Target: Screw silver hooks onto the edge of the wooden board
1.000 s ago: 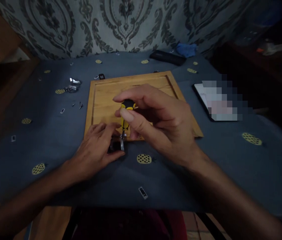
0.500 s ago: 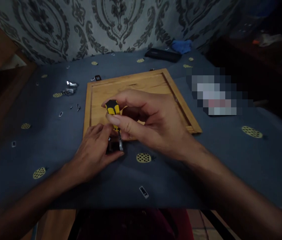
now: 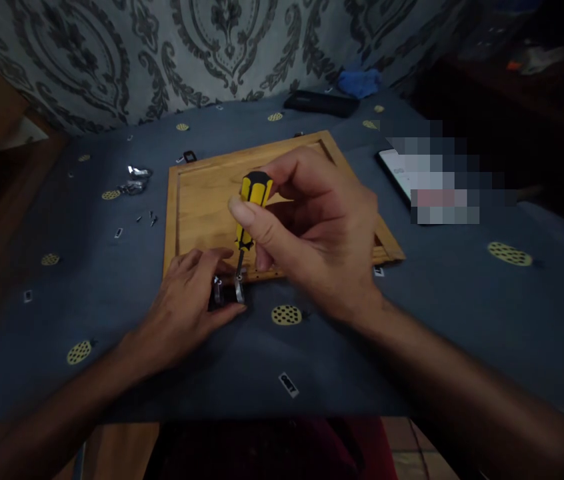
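My right hand (image 3: 322,233) grips a screwdriver (image 3: 253,203) with a yellow and black handle, fingertips and thumb around it. The tool leans slightly, its shaft pointing down to a small shiny metal fitting (image 3: 240,289) with a dark middle at the near edge of a framed wooden panel (image 3: 272,160). My left hand (image 3: 187,293) holds this fitting, thumb along its near side and fingers over the panel's edge. Part of the fitting is hidden by the left fingers. The screwdriver tip appears to meet the fitting's upper end.
Left of the panel lie shiny metal parts (image 3: 135,181) and several small screws (image 3: 152,219). A dark bracket (image 3: 189,157) sits at the panel's far edge. Behind are a black case (image 3: 321,103) and a blue cloth (image 3: 359,82). A phone (image 3: 397,170), partly blurred out, lies to the right.
My right hand has risen and shifted right on the screwdriver, showing more of its handle and shaft. My left hand stays at the fitting. The view has shifted slightly.
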`<state>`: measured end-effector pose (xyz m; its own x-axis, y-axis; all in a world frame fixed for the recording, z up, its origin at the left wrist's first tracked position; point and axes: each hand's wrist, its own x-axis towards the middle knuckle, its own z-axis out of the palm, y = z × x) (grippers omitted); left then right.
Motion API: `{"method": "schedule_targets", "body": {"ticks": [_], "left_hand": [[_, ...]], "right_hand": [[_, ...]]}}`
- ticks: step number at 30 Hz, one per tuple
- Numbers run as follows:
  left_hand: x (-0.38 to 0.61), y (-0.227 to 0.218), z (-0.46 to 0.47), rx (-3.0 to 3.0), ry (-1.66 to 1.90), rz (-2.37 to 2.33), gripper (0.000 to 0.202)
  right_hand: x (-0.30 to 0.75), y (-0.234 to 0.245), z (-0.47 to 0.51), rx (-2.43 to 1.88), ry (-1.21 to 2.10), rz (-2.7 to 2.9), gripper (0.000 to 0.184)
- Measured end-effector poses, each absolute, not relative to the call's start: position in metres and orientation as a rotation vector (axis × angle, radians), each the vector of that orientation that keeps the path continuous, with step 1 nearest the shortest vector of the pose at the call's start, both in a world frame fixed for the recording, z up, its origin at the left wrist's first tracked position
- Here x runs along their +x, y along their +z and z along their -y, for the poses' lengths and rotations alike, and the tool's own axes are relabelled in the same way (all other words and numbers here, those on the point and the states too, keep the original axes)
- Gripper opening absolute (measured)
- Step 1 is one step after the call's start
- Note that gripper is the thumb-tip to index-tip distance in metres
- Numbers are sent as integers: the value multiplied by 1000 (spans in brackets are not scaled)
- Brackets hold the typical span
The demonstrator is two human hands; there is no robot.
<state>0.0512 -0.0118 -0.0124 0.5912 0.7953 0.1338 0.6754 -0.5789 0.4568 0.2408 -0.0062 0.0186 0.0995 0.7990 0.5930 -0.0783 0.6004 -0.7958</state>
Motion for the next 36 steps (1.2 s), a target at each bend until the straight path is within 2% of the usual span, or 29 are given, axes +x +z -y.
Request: {"method": "schedule_targets", "body": {"ticks": [5,15,22,26,29,33,36], "left_hand": [[52,-11,12,2473,429,-1207,49],[52,-11,13,2459,441,-1223,50],[53,-11,13,2462,463,-1220,45],[53,-10,12,2476,483,-1215,46],[53,-10,13,2481,476,-1195,41],[53,-11,13,2523,481,-1206,34],[53,-12,12,2520,476,-1221,36]], "right_hand": [[242,16,7,-881,742,1372,32],[242,14,7,-850,775,1372,37],[240,16,12,-859,864,1329,29],[244,19,12,-808,913,1389,17],[249,22,13,-784,948,1500,25],[249,26,10,-719,997,1566,17],[243,31,4,-745,992,1588,9]]}}
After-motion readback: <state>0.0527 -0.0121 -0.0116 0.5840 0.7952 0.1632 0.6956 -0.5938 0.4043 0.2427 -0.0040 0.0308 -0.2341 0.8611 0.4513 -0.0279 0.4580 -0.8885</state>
